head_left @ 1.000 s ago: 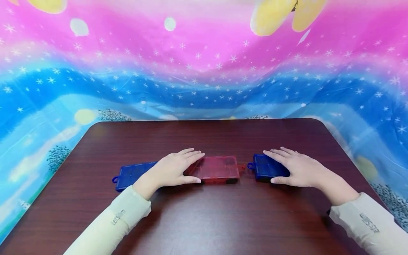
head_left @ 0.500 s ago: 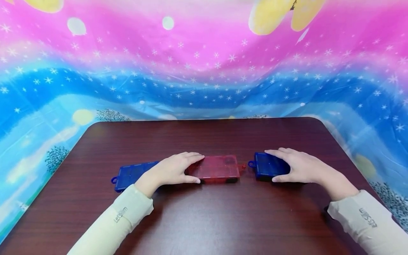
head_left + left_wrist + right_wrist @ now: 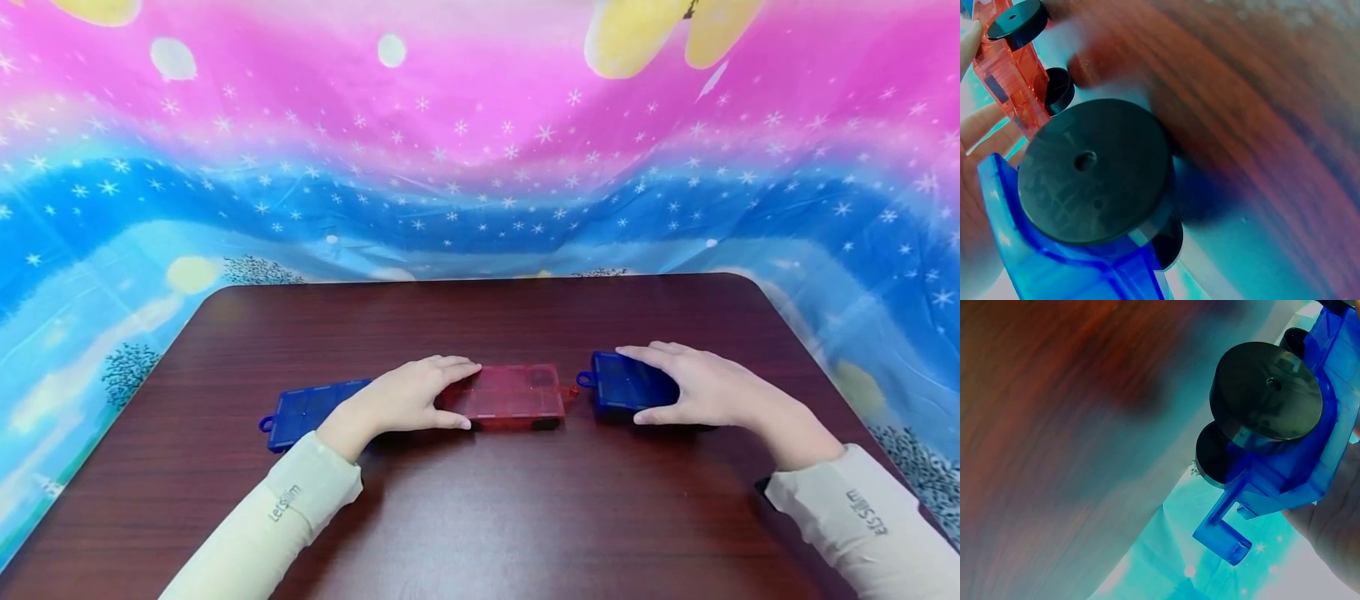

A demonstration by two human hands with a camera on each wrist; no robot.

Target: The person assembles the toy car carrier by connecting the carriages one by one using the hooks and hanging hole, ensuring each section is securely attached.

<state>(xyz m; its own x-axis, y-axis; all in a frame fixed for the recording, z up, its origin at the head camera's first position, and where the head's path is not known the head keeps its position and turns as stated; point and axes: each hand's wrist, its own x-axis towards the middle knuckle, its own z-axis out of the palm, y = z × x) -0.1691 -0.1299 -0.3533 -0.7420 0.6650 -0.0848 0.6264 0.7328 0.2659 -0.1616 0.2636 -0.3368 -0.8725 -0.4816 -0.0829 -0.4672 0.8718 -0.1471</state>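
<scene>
My left hand [image 3: 401,398] grips a translucent red toy train car [image 3: 517,392] on the table, thumb on its near side and fingers on its far side. The left wrist view shows black wheels under this red body. Left of it stands a blue toy train car [image 3: 311,412] with a ring at its far-left end, partly covered by my wrist. My right hand [image 3: 708,387] holds another blue car [image 3: 626,383] across its sides. That car's ring [image 3: 585,380] is just left of it, close to the red car's upright peg [image 3: 573,391]. A hooked blue peg [image 3: 1225,540] shows in the right wrist view.
All the cars are on or just above a dark reddish-brown table [image 3: 480,500] with rounded far corners. Behind and beside it hangs a pink and blue patterned cloth [image 3: 480,167].
The blue car in my right hand has shifted slightly left and away from me, bringing its ring nearer the red car's peg. My left hand and the red car stay nearly still.
</scene>
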